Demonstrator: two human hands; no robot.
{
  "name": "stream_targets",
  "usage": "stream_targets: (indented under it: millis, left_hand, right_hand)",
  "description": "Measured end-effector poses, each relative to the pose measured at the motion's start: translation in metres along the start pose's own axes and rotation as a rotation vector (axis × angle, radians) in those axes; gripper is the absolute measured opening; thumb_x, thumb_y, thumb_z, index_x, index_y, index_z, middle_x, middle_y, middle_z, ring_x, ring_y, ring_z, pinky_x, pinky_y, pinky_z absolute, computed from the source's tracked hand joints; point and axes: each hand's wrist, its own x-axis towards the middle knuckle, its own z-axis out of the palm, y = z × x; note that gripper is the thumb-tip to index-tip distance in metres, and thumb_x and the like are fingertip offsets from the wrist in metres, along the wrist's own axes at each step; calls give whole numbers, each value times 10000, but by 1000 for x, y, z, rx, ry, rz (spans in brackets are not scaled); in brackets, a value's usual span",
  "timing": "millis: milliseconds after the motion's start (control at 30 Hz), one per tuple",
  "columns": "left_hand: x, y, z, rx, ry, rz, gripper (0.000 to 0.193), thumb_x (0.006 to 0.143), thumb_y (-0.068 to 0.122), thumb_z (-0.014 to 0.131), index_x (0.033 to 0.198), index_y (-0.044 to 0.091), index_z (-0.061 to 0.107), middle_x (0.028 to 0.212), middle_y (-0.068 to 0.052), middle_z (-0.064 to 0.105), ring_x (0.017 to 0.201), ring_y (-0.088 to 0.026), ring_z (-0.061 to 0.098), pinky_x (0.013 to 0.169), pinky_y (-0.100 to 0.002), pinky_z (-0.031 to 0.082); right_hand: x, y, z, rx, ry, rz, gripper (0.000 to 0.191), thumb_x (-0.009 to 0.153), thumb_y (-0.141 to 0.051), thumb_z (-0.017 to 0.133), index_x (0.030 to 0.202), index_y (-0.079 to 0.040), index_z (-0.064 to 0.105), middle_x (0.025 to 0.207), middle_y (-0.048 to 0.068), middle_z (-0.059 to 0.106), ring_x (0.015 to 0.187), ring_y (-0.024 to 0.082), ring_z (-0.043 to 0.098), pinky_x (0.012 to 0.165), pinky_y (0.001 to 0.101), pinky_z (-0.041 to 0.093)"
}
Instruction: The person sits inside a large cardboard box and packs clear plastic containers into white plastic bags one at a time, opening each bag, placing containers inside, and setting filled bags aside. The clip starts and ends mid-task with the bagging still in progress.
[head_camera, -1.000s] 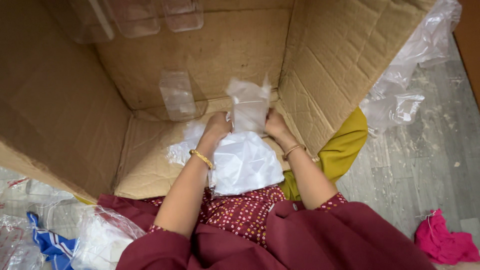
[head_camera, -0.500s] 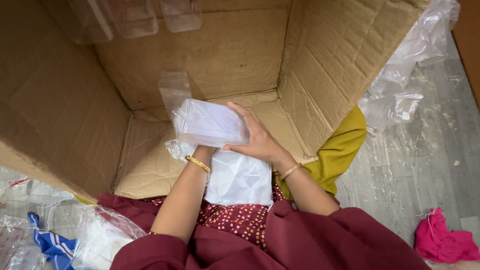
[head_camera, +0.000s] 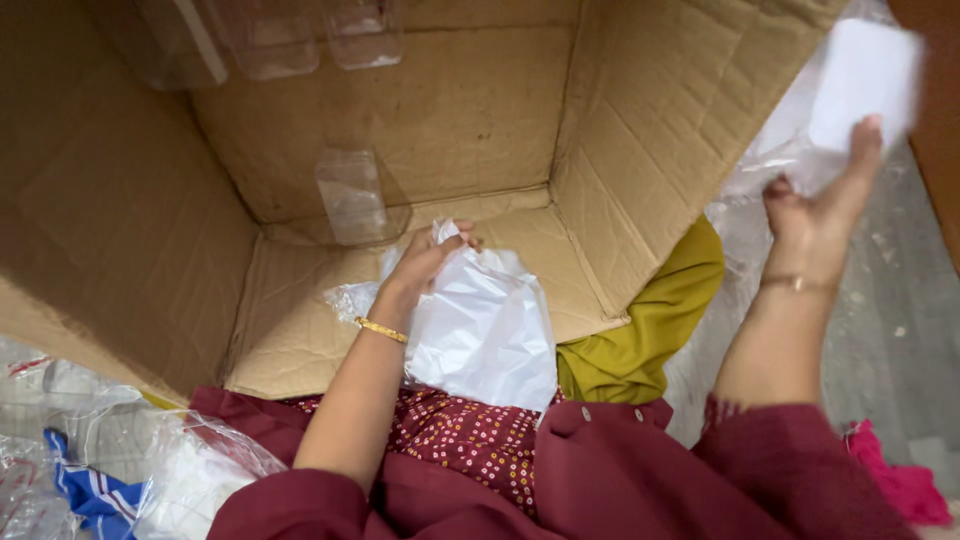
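Observation:
My left hand (head_camera: 425, 265) rests inside a large cardboard box (head_camera: 640, 150) that lies open toward me, its fingers pinching the top of a crumpled white plastic bag (head_camera: 485, 335) on the box floor. My right hand (head_camera: 815, 205) is raised far to the right, outside the box, holding a flat white packet in clear wrap (head_camera: 860, 75). Both wrists wear thin gold bangles. Maroon sleeves and a dotted red garment fill the bottom of the view.
Strips of clear tape (head_camera: 350, 195) hang on the box's back wall. Clear plastic wrap (head_camera: 760, 165) lies to the right of the box, a yellow-green cloth (head_camera: 640, 335) beside it. Plastic bags with blue cloth (head_camera: 90, 490) lie bottom left, pink fabric (head_camera: 900, 480) bottom right.
The white packet was lifted out of the box from above the bag. My right hand has carried it up and to the right, while my left hand stays on the bag.

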Motion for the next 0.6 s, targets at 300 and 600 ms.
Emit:
stream_targets:
  millis: [300,600]
  left_hand:
    - [-4,4,-2,-122,-1,85,331,963,57,596,1276,-38,647,1075,-124,739,968,-220,728,843,-359,607]
    - [-20,30,6,-285,-55,130,324,951,39,565,1255,-45,636,1060,-162,738,962,-245,723,842,-388,611]
  right_hand:
    - [38,-13,68,78,141,-694,379,1072,-183,612,1373,-38,433,1372,178,577,1272,288,626,1081,449,553]
    - [-185,120,194,-246,-850,-156,405,1009,-39,561,1412,-23,518,1354,47,615,1254,124,592,1037,279,482]
